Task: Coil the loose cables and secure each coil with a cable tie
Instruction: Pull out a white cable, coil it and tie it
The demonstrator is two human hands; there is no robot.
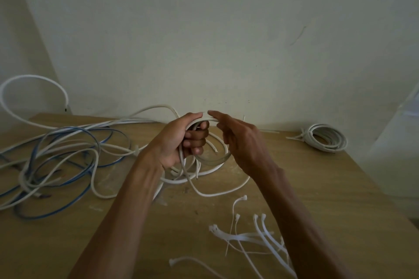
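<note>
Left hand (181, 140) has its fingers curled round several turns of a pale white round cable (223, 156), holding the half-made coil upright above the light brown wooden table (328, 188). Its loose tail trails off left over the tabletop. The right hand (240, 140) is spread and relaxed, pinching nothing, its forefinger at the top of the loop (whether it quite touches is hard to tell).

The step in hand looks like laying on another turn. To do it well, the right hand should feed each turn to the same size as the last, and the left should pin every turn at one spot so none springs out. Trouble may come from the blue and white cable tangle (68, 142) at the left, where the tail could snag.

White plastic cable ties (260, 233) lie near the right forearm, and a tied white coil (326, 139) sits at the far right.
</note>
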